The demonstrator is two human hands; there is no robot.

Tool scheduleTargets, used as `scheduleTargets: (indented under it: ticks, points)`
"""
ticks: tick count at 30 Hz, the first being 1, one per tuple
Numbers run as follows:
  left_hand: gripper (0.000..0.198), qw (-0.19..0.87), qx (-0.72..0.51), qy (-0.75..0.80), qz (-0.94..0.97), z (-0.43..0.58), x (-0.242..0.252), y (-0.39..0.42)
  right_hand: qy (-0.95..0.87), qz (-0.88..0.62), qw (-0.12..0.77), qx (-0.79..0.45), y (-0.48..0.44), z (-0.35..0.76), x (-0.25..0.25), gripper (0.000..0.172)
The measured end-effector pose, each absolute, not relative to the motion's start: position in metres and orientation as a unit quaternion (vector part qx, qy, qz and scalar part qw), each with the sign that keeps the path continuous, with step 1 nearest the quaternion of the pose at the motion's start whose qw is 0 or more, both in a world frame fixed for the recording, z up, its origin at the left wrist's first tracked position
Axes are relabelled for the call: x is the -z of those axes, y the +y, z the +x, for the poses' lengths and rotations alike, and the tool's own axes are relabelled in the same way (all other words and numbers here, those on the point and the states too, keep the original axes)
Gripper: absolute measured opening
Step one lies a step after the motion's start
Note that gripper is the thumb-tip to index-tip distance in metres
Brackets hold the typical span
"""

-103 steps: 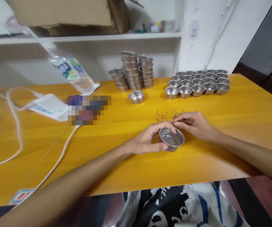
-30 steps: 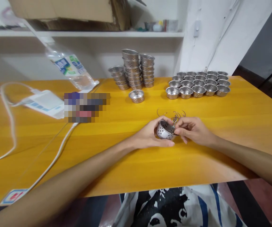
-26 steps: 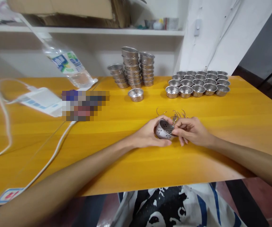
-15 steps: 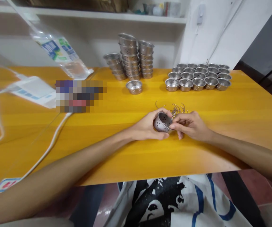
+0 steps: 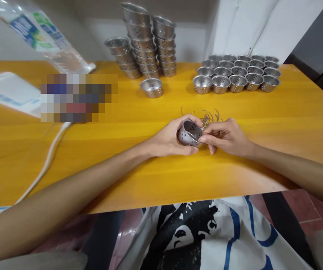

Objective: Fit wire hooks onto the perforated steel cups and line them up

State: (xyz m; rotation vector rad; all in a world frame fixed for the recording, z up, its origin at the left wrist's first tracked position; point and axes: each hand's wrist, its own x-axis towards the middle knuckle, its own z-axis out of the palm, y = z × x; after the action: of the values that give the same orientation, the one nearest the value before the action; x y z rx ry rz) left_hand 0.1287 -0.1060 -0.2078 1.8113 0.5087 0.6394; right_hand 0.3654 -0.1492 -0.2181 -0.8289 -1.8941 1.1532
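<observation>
Gripping the perforated cup [image 5: 186, 138] in my left hand [image 5: 165, 137], I have fingers and thumb clamped around its outer wall, so it sits tilted, its mouth turned up and toward the right. My right hand [image 5: 229, 137] meets the cup at the right side of its rim, thumb and fingertips drawn together on the edge; whether they also pinch something thin, I cannot tell from this camera. The cup is above the yellow counter [image 5: 127, 180], though my hands hide whether its base touches.

Just beyond the cup, slightly to its right, I see a loose tangle of curved wires [image 5: 207, 119]. Farther beyond it and to the left stands a single cup [image 5: 152, 89], upright, with three stacks of cups [image 5: 143, 60] behind. Beyond the cup on the right, I have a block of upright cups [image 5: 238, 83] set in rows. Well to its left, a clear bottle [image 5: 42, 35] leans, partly out of view, and a white cable [image 5: 50, 155] runs along the counter. Nearer me than the cup hangs a printed cloth [image 5: 189, 240].
</observation>
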Motion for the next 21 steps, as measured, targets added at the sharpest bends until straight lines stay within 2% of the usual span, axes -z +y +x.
scheduleTargets:
  ticks: [6,9,12,15,18,21]
  points:
    - [0.059,0.524,-0.286,0.228,0.769,0.129,0.212,-0.111,-0.697,-0.335,0.433,-0.462,-0.149,0.365,0.217,0.042]
    - [0.064,0.441,-0.346,0.255,0.788,0.131,0.216,-0.119,-0.650,-0.364,0.478,-0.465,-0.146,0.366,0.215,0.048]
    - [0.074,0.341,-0.380,0.255,0.821,0.134,0.218,-0.125,-0.627,-0.364,0.456,-0.517,-0.144,0.367,0.217,0.058]
    - [0.086,0.273,-0.368,0.243,0.855,0.135,0.219,-0.126,-0.632,-0.368,0.428,-0.530,-0.138,0.370,0.218,0.055]
    - [0.100,0.252,-0.347,0.262,0.865,0.133,0.222,-0.125,-0.639,-0.432,0.456,-0.444,-0.122,0.386,0.212,0.041]
    - [0.086,0.257,-0.327,0.293,0.861,0.132,0.225,-0.122,-0.634,-0.510,0.500,-0.297,-0.095,0.426,0.196,0.028]
